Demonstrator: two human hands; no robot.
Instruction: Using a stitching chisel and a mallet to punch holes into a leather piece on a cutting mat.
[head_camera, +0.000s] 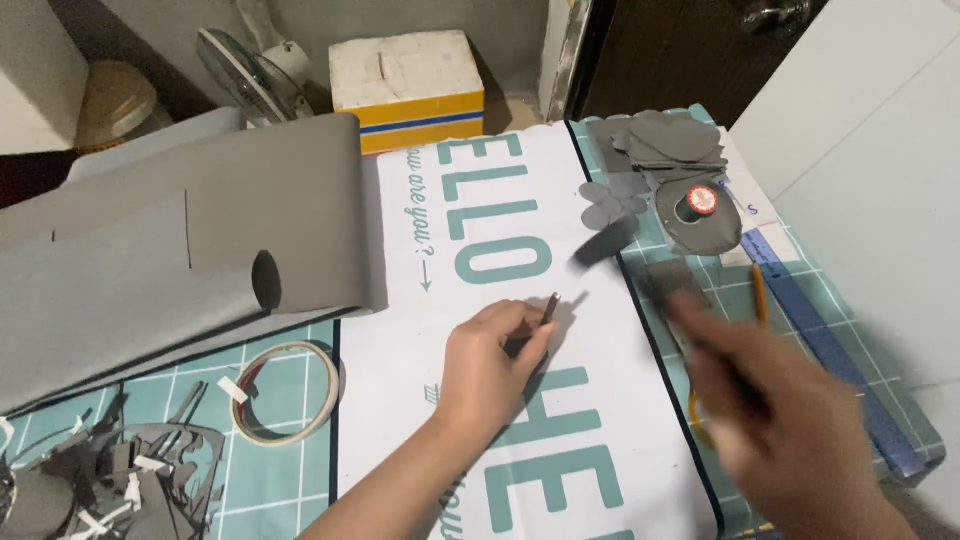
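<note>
- Blurred and nearest the lens, the right hand hangs over the right edge of the white printed sheet with large teal letters; whether its fingers are curled or spread cannot be told.
- Left hand lies palm-down on that sheet, fingers pinched around a small dark grey strip whose tip pokes up past the knuckles.
- Beneath the sheet, a teal cutting mat with a white grid covers the worktop, a blue ruler along its right side.
- One roll of pale double-sided tape lies flat on the mat, left of the wrist.
- Grey offcuts and white paper slivers are heaped at the lower left corner.
- Wide sheets of grey foam curl across the left half of the table.
- At the far right, a pile of cut grey shapes sits by a small red-and-white round cap.
- Against the back wall, a white box with yellow and blue bands stands beside a fan's wire guard.
</note>
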